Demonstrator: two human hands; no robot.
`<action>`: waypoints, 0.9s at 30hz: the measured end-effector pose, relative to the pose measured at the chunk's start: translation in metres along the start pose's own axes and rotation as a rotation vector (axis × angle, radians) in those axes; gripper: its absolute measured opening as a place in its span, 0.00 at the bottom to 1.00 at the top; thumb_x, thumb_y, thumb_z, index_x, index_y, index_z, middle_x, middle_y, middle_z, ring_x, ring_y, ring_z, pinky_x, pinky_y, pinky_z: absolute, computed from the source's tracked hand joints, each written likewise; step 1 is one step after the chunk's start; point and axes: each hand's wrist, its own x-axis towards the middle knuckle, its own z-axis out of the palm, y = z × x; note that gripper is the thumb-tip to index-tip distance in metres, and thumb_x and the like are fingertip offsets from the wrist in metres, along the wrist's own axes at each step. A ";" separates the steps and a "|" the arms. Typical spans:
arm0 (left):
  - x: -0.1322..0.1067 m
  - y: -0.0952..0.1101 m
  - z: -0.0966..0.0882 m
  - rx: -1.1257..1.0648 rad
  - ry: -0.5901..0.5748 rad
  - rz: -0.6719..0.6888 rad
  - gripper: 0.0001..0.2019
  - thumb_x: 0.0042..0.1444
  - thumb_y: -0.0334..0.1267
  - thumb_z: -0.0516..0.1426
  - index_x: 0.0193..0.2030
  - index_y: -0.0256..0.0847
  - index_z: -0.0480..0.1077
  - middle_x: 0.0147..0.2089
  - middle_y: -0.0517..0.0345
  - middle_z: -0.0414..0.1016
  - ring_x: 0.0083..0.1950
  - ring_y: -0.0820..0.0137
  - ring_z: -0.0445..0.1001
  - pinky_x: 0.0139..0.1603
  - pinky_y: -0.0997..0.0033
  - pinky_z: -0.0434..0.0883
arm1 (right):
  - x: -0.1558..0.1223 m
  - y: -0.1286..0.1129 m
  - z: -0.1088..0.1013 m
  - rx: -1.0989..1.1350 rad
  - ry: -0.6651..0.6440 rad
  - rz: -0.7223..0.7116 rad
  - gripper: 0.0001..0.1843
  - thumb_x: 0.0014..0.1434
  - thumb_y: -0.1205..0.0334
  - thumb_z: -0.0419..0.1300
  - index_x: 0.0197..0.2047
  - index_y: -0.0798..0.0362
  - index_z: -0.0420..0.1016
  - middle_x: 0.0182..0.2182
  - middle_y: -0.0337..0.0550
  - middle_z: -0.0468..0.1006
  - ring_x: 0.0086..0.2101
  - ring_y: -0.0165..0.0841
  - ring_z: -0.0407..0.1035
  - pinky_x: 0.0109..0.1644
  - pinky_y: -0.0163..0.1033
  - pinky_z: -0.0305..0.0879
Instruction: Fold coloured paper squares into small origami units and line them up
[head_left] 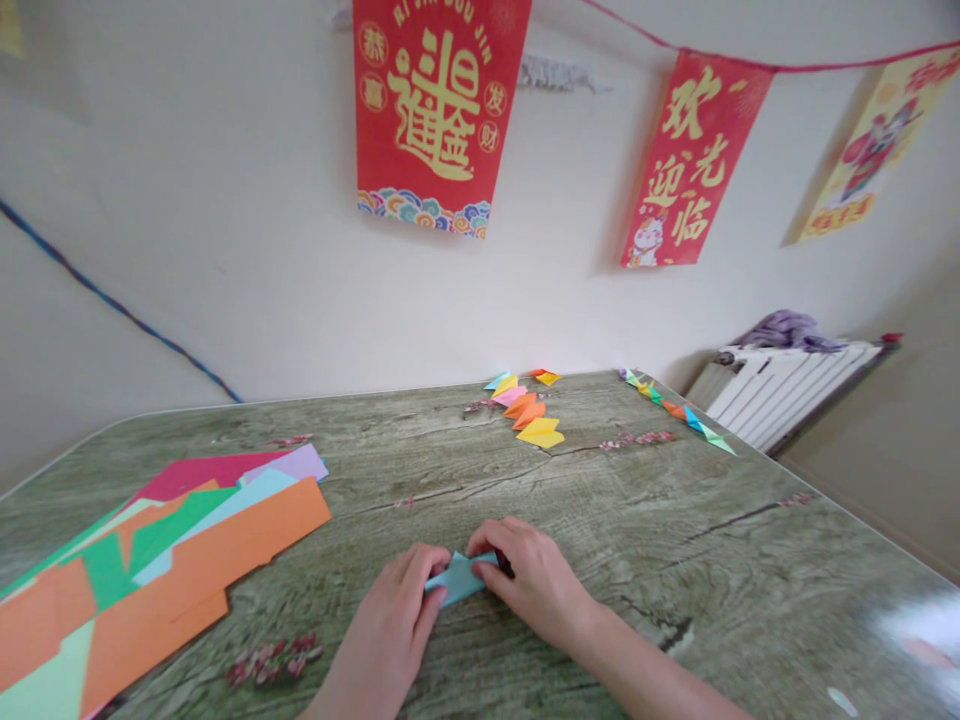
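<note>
A small piece of light blue folded paper (459, 580) lies low over the table, between my two hands. My left hand (397, 615) pinches its left end with thumb and fingers. At the paper's right end, my right hand (529, 575) grips it, thumb in front and fingers curled behind. A small point of the paper sticks up at its upper edge between the hands. Parts of both ends are covered by my fingers.
Sheets of coloured paper (247, 540) are spread at the left. Folded paper pieces (540, 432) form a row near the wall. More folded pieces (675, 410) line the table's far right edge. A white radiator (787, 390) stands beyond, below hanging red banners (442, 110).
</note>
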 end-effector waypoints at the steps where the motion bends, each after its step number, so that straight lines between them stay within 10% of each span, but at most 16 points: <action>1: 0.000 0.000 0.000 0.007 -0.011 0.011 0.09 0.62 0.29 0.49 0.45 0.45 0.66 0.43 0.56 0.74 0.45 0.62 0.74 0.46 0.60 0.70 | 0.000 0.001 0.001 -0.010 -0.001 -0.021 0.09 0.57 0.73 0.61 0.37 0.50 0.74 0.34 0.36 0.77 0.37 0.32 0.70 0.42 0.34 0.62; 15: 0.006 0.009 -0.001 0.378 -0.059 0.049 0.15 0.59 0.23 0.49 0.45 0.44 0.71 0.46 0.52 0.73 0.46 0.57 0.73 0.46 0.55 0.70 | 0.001 0.008 0.012 -0.272 0.002 -0.200 0.07 0.61 0.73 0.57 0.38 0.51 0.70 0.36 0.39 0.75 0.38 0.34 0.67 0.42 0.37 0.59; 27: 0.009 0.008 0.001 0.154 0.008 0.066 0.04 0.59 0.31 0.54 0.39 0.42 0.68 0.44 0.53 0.71 0.46 0.57 0.69 0.46 0.56 0.68 | -0.001 0.006 0.014 -0.334 0.014 -0.219 0.07 0.62 0.73 0.55 0.39 0.51 0.69 0.36 0.40 0.74 0.38 0.35 0.66 0.42 0.38 0.58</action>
